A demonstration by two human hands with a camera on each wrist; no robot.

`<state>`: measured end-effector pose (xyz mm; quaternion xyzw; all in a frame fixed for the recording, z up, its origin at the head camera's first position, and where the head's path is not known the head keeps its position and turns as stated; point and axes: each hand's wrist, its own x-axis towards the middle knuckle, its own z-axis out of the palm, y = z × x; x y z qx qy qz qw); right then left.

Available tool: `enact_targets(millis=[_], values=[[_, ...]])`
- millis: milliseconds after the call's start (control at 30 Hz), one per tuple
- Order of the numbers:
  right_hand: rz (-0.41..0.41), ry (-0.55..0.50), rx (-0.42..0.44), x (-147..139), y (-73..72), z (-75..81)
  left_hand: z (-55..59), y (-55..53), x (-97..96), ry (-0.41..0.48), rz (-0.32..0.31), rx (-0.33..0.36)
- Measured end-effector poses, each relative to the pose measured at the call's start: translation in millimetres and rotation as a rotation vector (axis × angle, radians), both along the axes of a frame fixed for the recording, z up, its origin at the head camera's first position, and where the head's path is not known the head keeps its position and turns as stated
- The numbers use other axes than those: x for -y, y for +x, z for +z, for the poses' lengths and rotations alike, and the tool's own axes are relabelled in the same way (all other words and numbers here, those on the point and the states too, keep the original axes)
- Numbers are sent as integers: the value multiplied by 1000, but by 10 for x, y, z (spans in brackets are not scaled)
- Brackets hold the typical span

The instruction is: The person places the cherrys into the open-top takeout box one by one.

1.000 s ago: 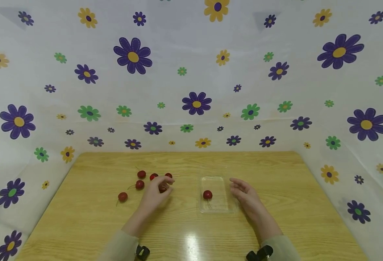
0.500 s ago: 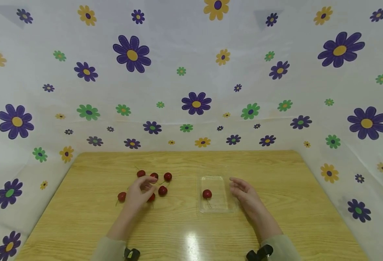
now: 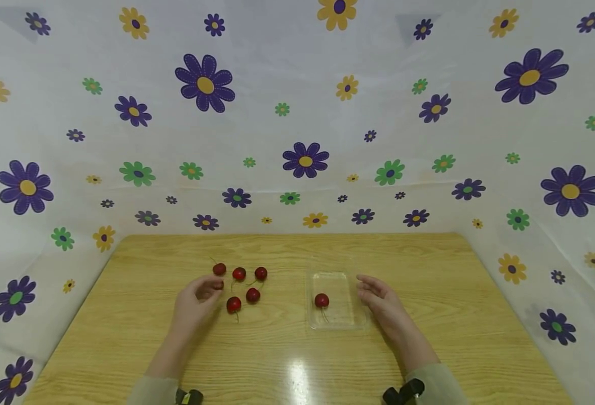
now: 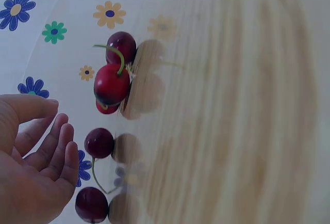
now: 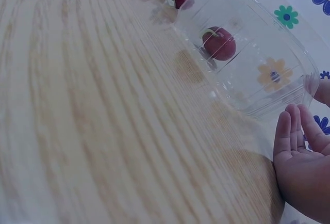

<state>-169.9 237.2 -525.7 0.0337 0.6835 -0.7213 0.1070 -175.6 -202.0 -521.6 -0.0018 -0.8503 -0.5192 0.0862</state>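
Note:
My left hand [image 3: 196, 301] hovers at the left of a loose group of dark red cherries, fingers loosely bent with nothing between them in the left wrist view. One cherry [image 3: 218, 285] peeks out right at its fingertips. A second cherry [image 3: 233, 305] with its stem lies just right of the hand; another [image 3: 219, 269] is beyond it. My right hand [image 3: 385, 306] rests on its side on the table, its relaxed fingertips right at the side of a clear plastic box [image 3: 338, 325]. Inside that box lies a single cherry [image 3: 321, 301], stem toward me.
More cherries, including one at the back [image 3: 260, 274] and one nearer the middle [image 3: 253, 295], lie between my left hand and the box. The wooden table [image 3: 297, 349] meets a flower-printed white cloth [image 3: 256, 124] at its back and sides.
My left hand has moved left over the cherries, uncovering those on the right of the group and hiding the leftmost one. The right hand and the box have stayed in place.

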Motion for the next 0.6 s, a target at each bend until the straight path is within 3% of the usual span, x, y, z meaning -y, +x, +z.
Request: enact_targets(millis=[233, 600], values=[[-3, 0, 12, 2, 0, -8, 20, 59, 167, 1, 46, 62], [21, 4, -4, -13, 8, 2, 61, 116, 324, 19, 80, -15]])
